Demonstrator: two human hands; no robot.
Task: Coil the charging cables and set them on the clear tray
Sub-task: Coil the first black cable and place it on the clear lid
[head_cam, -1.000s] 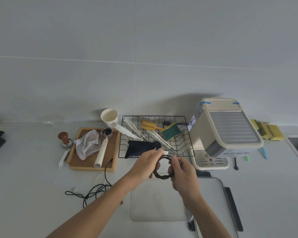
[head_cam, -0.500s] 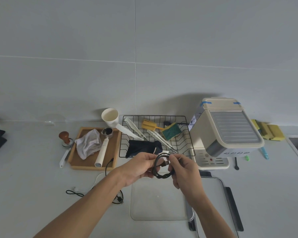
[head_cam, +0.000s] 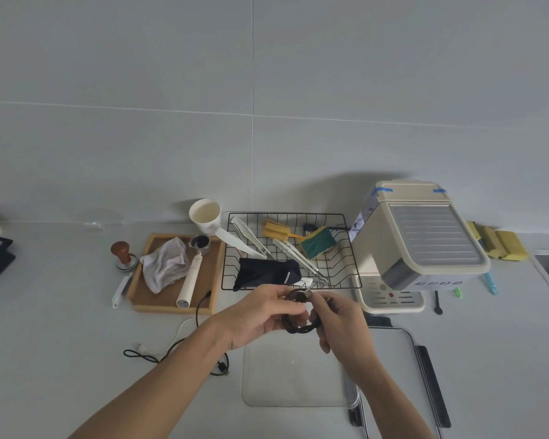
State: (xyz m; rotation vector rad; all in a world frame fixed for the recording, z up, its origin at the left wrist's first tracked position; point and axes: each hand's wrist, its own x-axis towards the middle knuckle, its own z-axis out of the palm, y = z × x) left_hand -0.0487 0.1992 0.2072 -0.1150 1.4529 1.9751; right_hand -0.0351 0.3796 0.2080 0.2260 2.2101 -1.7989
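A black cable coil (head_cam: 299, 328) hangs in the air above the far edge of the clear tray (head_cam: 292, 375). My left hand (head_cam: 260, 312) grips the coil's left side. My right hand (head_cam: 339, 318) pinches the cable's plug end at the top of the coil and also holds its right side. A second black cable (head_cam: 159, 356) lies loose on the counter to the left of the tray, partly hidden by my left forearm. A white cable (head_cam: 183, 327) lies beside it.
Behind my hands stands a black wire rack (head_cam: 346, 274) with tongs, sponges and a dark pouch. A wooden tray (head_cam: 216, 280) with cloth and portafilter is at the left, a cream coffee machine (head_cam: 425, 242) at the right. A metal tray (head_cam: 403, 346) adjoins the clear one.
The loose tail of the black cable has been drawn up into the coil. My right hand now pinches the plug end at the coil's top. Both hands stayed above the tray's far edge.
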